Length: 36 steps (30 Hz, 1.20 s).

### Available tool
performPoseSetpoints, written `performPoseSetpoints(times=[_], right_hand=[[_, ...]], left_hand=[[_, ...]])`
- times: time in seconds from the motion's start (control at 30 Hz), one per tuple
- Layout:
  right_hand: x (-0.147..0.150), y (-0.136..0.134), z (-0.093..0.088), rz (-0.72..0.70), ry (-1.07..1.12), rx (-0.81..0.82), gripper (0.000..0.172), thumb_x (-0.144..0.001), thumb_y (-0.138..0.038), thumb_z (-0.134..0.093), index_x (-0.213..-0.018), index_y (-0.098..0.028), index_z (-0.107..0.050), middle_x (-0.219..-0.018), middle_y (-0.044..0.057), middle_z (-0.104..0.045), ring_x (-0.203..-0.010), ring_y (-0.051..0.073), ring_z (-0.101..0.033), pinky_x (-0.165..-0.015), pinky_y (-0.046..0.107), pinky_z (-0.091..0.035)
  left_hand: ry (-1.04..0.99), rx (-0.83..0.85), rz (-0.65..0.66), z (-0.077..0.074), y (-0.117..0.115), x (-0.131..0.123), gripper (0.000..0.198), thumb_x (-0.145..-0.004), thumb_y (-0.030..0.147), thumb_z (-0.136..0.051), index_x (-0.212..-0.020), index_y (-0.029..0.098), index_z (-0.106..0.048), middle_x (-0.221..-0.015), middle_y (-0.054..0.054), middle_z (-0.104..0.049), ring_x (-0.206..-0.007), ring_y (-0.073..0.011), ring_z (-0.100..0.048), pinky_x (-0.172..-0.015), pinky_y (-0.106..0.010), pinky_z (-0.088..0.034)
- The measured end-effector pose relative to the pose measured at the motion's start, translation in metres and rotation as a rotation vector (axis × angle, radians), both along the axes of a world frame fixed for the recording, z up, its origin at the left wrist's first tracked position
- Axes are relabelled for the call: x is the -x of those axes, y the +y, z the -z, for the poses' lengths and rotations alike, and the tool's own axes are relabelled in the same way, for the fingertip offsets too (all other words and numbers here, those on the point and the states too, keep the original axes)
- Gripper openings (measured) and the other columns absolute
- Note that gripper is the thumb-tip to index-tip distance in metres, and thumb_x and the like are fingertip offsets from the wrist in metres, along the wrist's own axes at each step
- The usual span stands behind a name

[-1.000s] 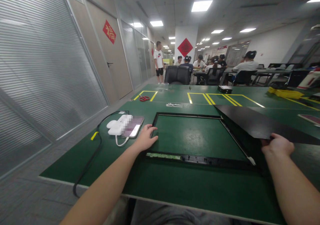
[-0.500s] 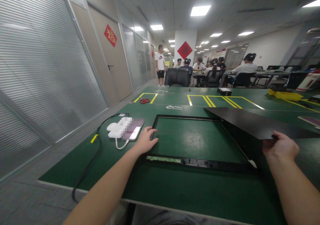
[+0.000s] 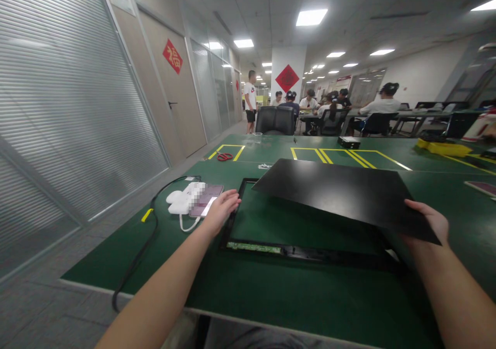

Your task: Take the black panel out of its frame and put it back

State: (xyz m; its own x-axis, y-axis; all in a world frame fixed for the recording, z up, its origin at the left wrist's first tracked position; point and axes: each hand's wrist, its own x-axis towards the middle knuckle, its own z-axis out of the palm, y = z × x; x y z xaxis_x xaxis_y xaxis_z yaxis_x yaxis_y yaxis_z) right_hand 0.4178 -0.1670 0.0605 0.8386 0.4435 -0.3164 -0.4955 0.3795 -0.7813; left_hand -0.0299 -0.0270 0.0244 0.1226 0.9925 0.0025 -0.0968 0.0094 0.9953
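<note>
A thin black rectangular panel (image 3: pixel 333 189) is held at its right edge by my right hand (image 3: pixel 432 227), thumb on top and fingers beneath. It tilts above a black rectangular frame (image 3: pixel 337 256) lying on the green table, and covers the frame's far side and much of its right side. A green circuit strip (image 3: pixel 253 248) shows in the frame's near bar, toward the left. Beside the frame's left bar is my left hand (image 3: pixel 222 209), its fingers stretched out and nothing in it. Whether its fingertips touch the bar, I cannot tell.
Left of the frame lie a phone (image 3: pixel 211 194), a white device with a cable (image 3: pixel 179 202) and a black cord (image 3: pixel 155 225). Red scissors (image 3: pixel 225 157), a small black box (image 3: pixel 349 142) and a yellow tray (image 3: pixel 445 148) sit farther back. Several people are beyond the table.
The black panel has swung left over the frame with my right hand. My left hand has shifted slightly left and up, its thumb no longer spread over the frame's bar.
</note>
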Motion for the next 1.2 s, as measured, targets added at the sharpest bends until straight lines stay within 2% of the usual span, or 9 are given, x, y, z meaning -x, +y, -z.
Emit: performPoseSetpoints(times=[0.17,0.3,0.4,0.6,0.73,0.83,0.97,1.07,1.2], right_hand=[[0.011,-0.002,-0.006,-0.166,0.017,0.047,0.017,-0.065,-0.004,-0.058,-0.074,-0.016,-0.067,-0.071,0.006,-0.071,-0.065,0.024,-0.071,-0.072,0.043,-0.065],[0.02,-0.002,-0.01,-0.243,-0.004,0.034,0.022,-0.068,-0.003,-0.055,-0.078,-0.016,-0.069,-0.073,0.006,-0.072,-0.069,0.023,-0.072,-0.073,0.04,-0.064],[0.024,0.0,-0.009,-0.358,-0.05,0.047,0.021,-0.072,-0.003,-0.056,-0.084,-0.016,-0.069,-0.074,0.005,-0.072,-0.066,0.021,-0.071,-0.069,0.036,-0.063],[0.012,0.004,0.005,-0.674,-0.113,0.228,0.014,-0.076,-0.011,-0.058,-0.084,-0.018,-0.067,-0.075,0.008,-0.074,-0.064,0.022,-0.071,-0.06,0.033,-0.06],[-0.007,0.01,0.021,-0.793,-0.175,0.318,0.015,-0.082,-0.022,-0.054,-0.085,-0.022,-0.068,-0.08,0.009,-0.076,-0.072,0.023,-0.073,-0.069,0.035,-0.061],[-0.015,0.014,0.028,-0.715,-0.245,0.329,0.019,-0.08,-0.021,-0.054,-0.094,-0.023,-0.068,-0.084,0.009,-0.077,-0.073,0.021,-0.073,-0.067,0.032,-0.061],[-0.017,0.016,0.03,-0.596,-0.294,0.33,0.026,-0.079,-0.021,-0.057,-0.104,-0.025,-0.061,-0.082,0.009,-0.076,-0.072,0.021,-0.073,-0.065,0.032,-0.061],[-0.015,0.015,0.03,-0.582,-0.344,0.315,0.033,-0.079,-0.024,-0.06,-0.111,-0.026,-0.058,-0.083,0.009,-0.076,-0.076,0.023,-0.074,-0.07,0.035,-0.063],[-0.01,0.013,0.029,-0.605,-0.393,0.319,0.039,-0.079,-0.028,-0.06,-0.118,-0.024,-0.057,-0.085,0.011,-0.077,-0.081,0.026,-0.075,-0.076,0.04,-0.063]], left_hand=[[-0.21,0.202,0.121,-0.01,-0.006,0.001,0.024,-0.09,0.025,-0.062,-0.11,0.014,-0.068,-0.098,-0.011,-0.075,-0.084,-0.017,-0.074,-0.082,-0.029,-0.061],[-0.219,0.232,0.182,-0.018,-0.009,0.003,0.025,-0.084,0.016,-0.066,-0.108,0.016,-0.073,-0.09,-0.006,-0.075,-0.065,-0.0112,-0.067,-0.058,-0.02,-0.056],[-0.231,0.244,0.154,-0.023,-0.009,0.005,0.034,-0.075,0.007,-0.068,-0.107,0.017,-0.075,-0.083,-0.003,-0.074,-0.059,-0.0093,-0.064,-0.047,-0.016,-0.048],[-0.368,0.201,0.005,-0.024,-0.004,0.007,0.027,-0.07,0.007,-0.067,-0.094,0.012,-0.077,-0.068,0.0,-0.07,-0.045,-0.0052,-0.053,-0.04,-0.014,-0.041],[-0.406,0.07,0.027,-0.022,-0.003,0.008,0.037,-0.063,0.01,-0.071,-0.099,0.011,-0.078,-0.078,-0.003,-0.075,-0.054,-0.0084,-0.058,-0.044,-0.016,-0.043],[-0.406,0.007,0.057,-0.02,-0.005,0.008,0.043,-0.061,0.013,-0.075,-0.103,0.012,-0.078,-0.094,-0.006,-0.079,-0.07,-0.0146,-0.067,-0.059,-0.021,-0.052],[-0.391,-0.008,0.13,-0.021,-0.008,0.008,0.053,-0.061,0.014,-0.078,-0.113,0.015,-0.076,-0.111,-0.008,-0.078,-0.091,-0.0212,-0.07,-0.074,-0.026,-0.055],[-0.401,-0.016,0.139,-0.021,-0.007,0.009,0.054,-0.059,0.012,-0.077,-0.113,0.016,-0.076,-0.117,-0.008,-0.077,-0.103,-0.0241,-0.069,-0.081,-0.027,-0.054],[-0.442,-0.04,0.097,-0.02,-0.002,0.012,0.049,-0.057,0.011,-0.075,-0.105,0.017,-0.078,-0.113,-0.006,-0.078,-0.103,-0.0236,-0.069,-0.081,-0.027,-0.053]])
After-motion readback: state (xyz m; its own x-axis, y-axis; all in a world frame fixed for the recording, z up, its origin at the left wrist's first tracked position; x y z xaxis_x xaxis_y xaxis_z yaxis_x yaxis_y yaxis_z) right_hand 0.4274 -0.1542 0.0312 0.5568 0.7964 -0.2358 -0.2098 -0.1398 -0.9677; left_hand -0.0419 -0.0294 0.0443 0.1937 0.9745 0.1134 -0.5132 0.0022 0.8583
